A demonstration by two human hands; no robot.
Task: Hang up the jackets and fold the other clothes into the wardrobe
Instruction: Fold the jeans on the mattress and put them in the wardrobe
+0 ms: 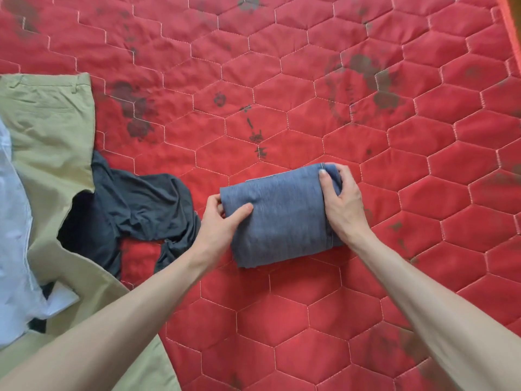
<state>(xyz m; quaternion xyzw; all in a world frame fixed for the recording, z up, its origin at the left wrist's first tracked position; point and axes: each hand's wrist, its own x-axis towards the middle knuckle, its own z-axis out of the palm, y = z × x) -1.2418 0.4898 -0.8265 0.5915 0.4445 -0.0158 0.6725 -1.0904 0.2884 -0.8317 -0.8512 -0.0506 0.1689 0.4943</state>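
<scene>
Item: folded blue garment, held at both short ends. The left hand is curled round the left end, thumb laid on top and fingers tucked below; the right hand is clamped over the right end, thumb on the upper face, fingers wrapped past the seamed edge. The garment is set near the middle of the red quilted bed cover, lying flat, folded to a compact block several layers thick. Handling is judged soft, light and limp: the layers are likely to slide or fall open if lifted by one end, so support from beneath at both ends is advised, as is now provided. To the left, apart from the block, a dark garment is spread loose, partly overlaid by khaki trousers, with a white garment at the frame's left edge; all are unfolded. Open cover is available ahead, to the right and toward the body. The cover's edge is glimpsed at the upper right corner only. No wardrobe is in view.
</scene>
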